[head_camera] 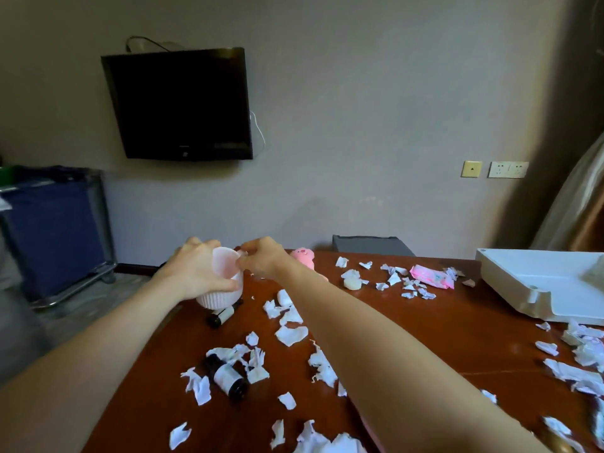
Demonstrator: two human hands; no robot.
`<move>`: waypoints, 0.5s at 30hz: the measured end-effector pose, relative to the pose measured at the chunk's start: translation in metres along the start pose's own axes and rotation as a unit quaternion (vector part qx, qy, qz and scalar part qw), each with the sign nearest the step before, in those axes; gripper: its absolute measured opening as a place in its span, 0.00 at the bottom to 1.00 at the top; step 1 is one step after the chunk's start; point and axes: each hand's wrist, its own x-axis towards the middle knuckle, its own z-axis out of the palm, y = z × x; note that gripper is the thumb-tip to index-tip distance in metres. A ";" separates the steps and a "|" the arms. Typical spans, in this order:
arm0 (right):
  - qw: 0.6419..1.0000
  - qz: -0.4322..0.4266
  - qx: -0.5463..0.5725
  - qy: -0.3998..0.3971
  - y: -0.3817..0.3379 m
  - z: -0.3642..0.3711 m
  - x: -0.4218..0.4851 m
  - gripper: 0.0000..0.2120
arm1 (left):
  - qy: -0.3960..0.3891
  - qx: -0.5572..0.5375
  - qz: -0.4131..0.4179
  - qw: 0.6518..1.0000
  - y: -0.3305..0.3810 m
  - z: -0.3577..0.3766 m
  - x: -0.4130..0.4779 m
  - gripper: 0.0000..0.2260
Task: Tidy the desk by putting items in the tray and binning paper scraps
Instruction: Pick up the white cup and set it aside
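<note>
My left hand grips a small pale pink ribbed bin, tilted, above the far left of the brown desk. My right hand is at the bin's open mouth, fingers pinched together; what they pinch is hidden. Several white paper scraps lie scattered across the desk. A white tray sits at the right. Two dark bottles lie on the desk, one in the middle front, one just under the bin. A pink packet, a pink plush toy and a pale round soap-like piece lie farther back.
A black TV hangs on the wall. A blue laundry cart stands on the floor to the left. A grey box top shows behind the desk's far edge. Curtains hang at the far right.
</note>
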 end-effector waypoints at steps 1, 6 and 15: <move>1.000 -0.001 -0.003 -0.002 -0.001 0.009 0.005 0.17 | 0.000 0.004 -0.004 1.000 -0.008 0.001 0.002 0.28; 1.000 -0.001 -0.012 -0.016 -0.004 0.042 0.030 0.17 | 0.013 0.026 -0.028 0.999 -0.041 0.013 0.011 0.31; 0.999 0.014 0.006 -0.035 0.005 0.073 0.049 0.08 | -0.014 0.009 -0.067 0.998 -0.062 0.041 0.022 0.37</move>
